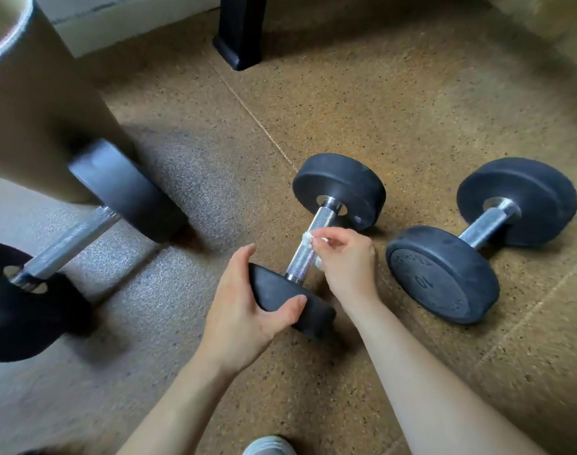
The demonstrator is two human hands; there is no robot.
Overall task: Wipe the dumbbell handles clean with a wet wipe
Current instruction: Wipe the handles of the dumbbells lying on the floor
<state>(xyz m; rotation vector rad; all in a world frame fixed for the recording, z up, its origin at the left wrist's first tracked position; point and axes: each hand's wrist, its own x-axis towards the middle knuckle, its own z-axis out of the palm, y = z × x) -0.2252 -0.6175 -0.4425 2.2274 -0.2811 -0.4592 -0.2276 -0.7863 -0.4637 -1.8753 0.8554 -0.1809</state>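
Dumbbell [339, 188] on floor [411, 110], centre: heavy, rigid, apt to roll. Left grip [244, 307] curls round near head [280, 287] to steady; right grip [346, 261] pinches soft wet wipe [308, 238] vs. knurled handle [300, 264], non-slip, hold there.

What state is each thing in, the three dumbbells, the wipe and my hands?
middle dumbbell: on the floor, wipe against its handle.
wet wipe: bunched, pressed on that handle.
left hand: grips the middle dumbbell's near weight.
right hand: pinches the wet wipe.
right dumbbell: lying on the floor, untouched.
left dumbbell: lying on the floor, untouched.
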